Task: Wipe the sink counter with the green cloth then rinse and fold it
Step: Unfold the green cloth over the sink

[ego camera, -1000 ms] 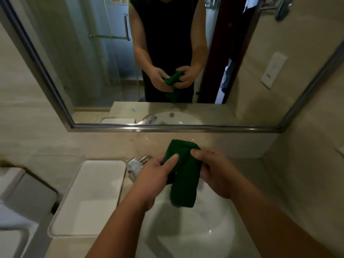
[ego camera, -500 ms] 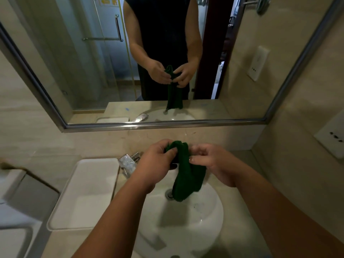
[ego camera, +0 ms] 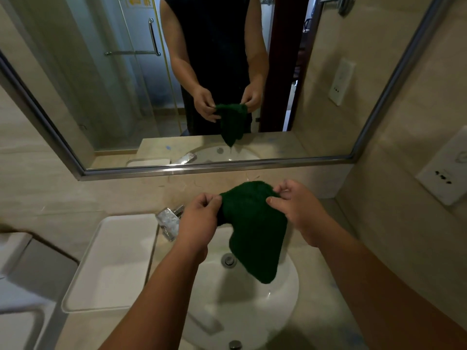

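The green cloth (ego camera: 252, 228) hangs spread above the round white sink basin (ego camera: 252, 304). My left hand (ego camera: 199, 218) pinches its upper left edge. My right hand (ego camera: 295, 208) pinches its upper right edge between thumb and fingers. The cloth's lower corner droops toward the drain (ego camera: 228, 260). The beige counter (ego camera: 326, 286) surrounds the basin. The mirror (ego camera: 202, 84) above reflects both hands and the cloth.
A chrome faucet (ego camera: 169, 221) stands just left of my left hand. A white rectangular tray (ego camera: 113, 263) lies on the counter to the left. A wall socket (ego camera: 444, 173) sits on the right wall. Part of a toilet (ego camera: 15, 274) shows at far left.
The cloth was bunched and twisted between my hands. My hands have moved apart and it now hangs opened out between them. The camera tilted slightly.
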`<state>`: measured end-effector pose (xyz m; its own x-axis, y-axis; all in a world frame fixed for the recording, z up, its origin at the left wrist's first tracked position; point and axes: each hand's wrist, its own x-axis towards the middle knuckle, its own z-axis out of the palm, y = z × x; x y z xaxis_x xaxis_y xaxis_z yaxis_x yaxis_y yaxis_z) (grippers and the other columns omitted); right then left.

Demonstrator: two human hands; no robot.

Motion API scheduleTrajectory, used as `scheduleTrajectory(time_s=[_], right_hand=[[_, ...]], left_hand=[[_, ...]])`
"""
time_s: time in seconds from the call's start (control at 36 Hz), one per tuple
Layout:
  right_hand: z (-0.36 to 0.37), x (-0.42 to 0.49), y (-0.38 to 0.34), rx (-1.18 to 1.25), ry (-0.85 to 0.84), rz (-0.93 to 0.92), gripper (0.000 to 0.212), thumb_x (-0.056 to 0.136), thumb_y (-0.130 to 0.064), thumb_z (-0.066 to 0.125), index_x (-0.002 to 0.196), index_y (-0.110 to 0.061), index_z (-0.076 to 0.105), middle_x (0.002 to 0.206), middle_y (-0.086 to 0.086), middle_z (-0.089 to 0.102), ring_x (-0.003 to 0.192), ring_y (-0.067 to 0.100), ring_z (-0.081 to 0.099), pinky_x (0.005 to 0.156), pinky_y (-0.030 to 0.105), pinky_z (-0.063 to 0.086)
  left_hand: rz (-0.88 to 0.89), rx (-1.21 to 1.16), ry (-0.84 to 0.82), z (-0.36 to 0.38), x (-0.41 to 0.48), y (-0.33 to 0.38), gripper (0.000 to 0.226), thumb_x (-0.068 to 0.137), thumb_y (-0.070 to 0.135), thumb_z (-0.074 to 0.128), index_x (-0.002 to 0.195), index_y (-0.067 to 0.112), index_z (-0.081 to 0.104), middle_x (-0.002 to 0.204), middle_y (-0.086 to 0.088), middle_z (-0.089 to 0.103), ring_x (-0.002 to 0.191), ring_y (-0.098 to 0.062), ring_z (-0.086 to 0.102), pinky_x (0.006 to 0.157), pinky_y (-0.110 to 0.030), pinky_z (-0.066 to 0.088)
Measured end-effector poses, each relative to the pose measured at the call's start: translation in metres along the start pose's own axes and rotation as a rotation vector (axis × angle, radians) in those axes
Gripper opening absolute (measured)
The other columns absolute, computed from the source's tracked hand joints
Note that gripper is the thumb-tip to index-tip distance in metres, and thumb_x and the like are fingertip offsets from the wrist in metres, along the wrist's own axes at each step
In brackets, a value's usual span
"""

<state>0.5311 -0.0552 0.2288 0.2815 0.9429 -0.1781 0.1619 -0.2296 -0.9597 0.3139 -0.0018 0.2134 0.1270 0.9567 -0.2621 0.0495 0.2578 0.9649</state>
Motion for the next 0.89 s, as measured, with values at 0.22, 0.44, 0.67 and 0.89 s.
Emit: scheduleTrajectory(time_s=[0.22,0.44,0.67,0.89], right_hand=[[-0.006,0.004,0.019,0.007,0.092,0.075,0.014,0.096,0.0,0.069,0.102,-0.012,0.072,0.102,0.005,0.074,0.098,0.021,0.071,0.071,0.026,0.055],[-0.009,-0.002,0.018,0.048,0.124,0.011,0.011,0.097,-0.009,0.07,0.088,-0.013,0.065,0.076,0.003,0.068,0.077,0.021,0.067,0.058,0.027,0.053],[0.001,-0.006,0.015,0.041,-0.06,0.039,0.017,0.099,-0.013,0.068,0.094,-0.029,0.068,0.084,0.012,0.079,0.07,0.039,0.074,0.062,0.041,0.06],[-0.002,-0.001,0.038,0.156,-0.054,0.092,0.019,0.095,0.008,0.067,0.106,-0.007,0.067,0.092,0.013,0.072,0.079,0.026,0.073,0.071,0.038,0.064]], left_hand=[[0.025,-0.013,-0.035,-0.007,0.003,0.002,0.017,0.104,0.026,0.064,0.092,0.014,0.066,0.087,-0.014,0.063,0.083,-0.029,0.059,0.072,-0.048,0.049],[0.049,0.095,0.025,-0.006,0.005,-0.004,0.015,0.098,0.025,0.073,0.107,0.016,0.064,0.106,-0.014,0.072,0.104,-0.038,0.07,0.093,-0.059,0.061],[-0.04,0.08,-0.35,0.026,-0.008,-0.028,0.027,0.094,0.028,0.08,0.111,0.009,0.071,0.106,-0.018,0.074,0.089,-0.022,0.07,0.086,-0.04,0.058],[-0.029,0.125,-0.474,0.055,-0.007,-0.046,0.017,0.1,0.025,0.072,0.104,0.009,0.077,0.099,-0.027,0.077,0.09,-0.05,0.072,0.088,-0.053,0.063]])
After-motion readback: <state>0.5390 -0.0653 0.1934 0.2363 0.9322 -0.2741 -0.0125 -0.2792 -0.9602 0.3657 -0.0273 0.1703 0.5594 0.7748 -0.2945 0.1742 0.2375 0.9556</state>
